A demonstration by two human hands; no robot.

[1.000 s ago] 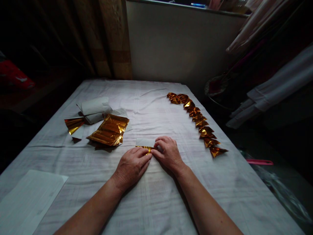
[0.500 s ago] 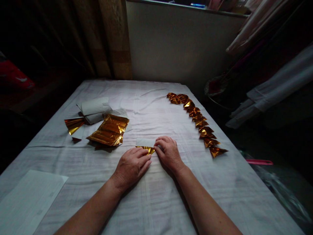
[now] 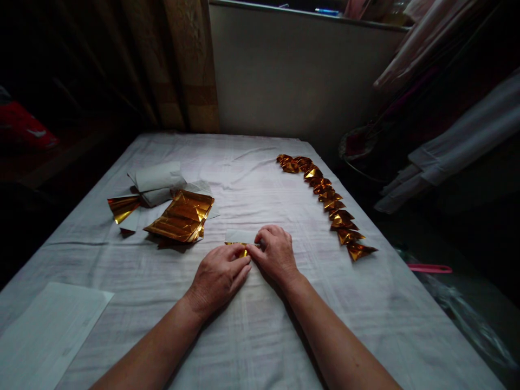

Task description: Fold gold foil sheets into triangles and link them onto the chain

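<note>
Both the left hand and the right hand press flat on a small gold foil sheet lying on the surface just right of the gold foil stack, where firm, even fingertip pressure along the fold would likely give a crisp crease.

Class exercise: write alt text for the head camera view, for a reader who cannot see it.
Two hands, left hand and right hand, press a small gold foil paper on a white cloth-covered table. Folded gold pieces line the right; a gold sheet stack lies left.
</note>
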